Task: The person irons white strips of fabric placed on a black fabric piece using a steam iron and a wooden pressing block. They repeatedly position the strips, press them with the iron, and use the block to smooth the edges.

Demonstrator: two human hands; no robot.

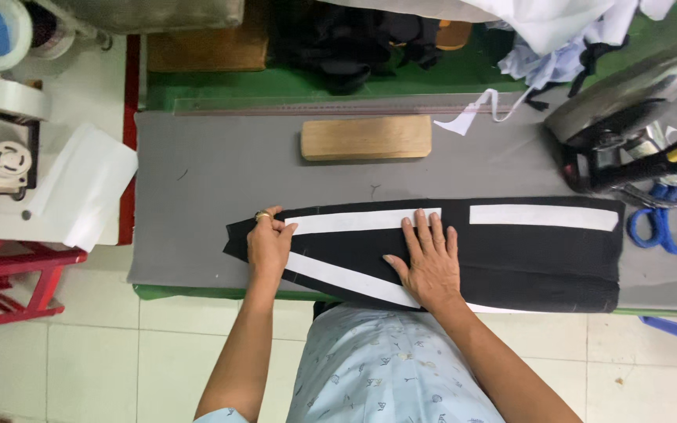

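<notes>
A long black fabric piece (534,258) lies flat on the grey ironing pad (197,180). White strips (354,221) run along its upper and lower edges, with a separate white strip (544,217) at the upper right. My left hand (268,244), wearing a ring, pinches the left end of the upper white strip near the fabric's tapered tip. My right hand (431,262) lies flat, fingers spread, pressing on the black fabric in the middle, its wrist over the lower white strip.
A wooden block (366,138) sits behind the fabric. An iron (628,117) rests at the right, with blue-handled scissors (662,223) below it. A sewing machine (1,157) stands left, with white paper (88,184) draped beside it. Piled cloth (558,31) lies at the back.
</notes>
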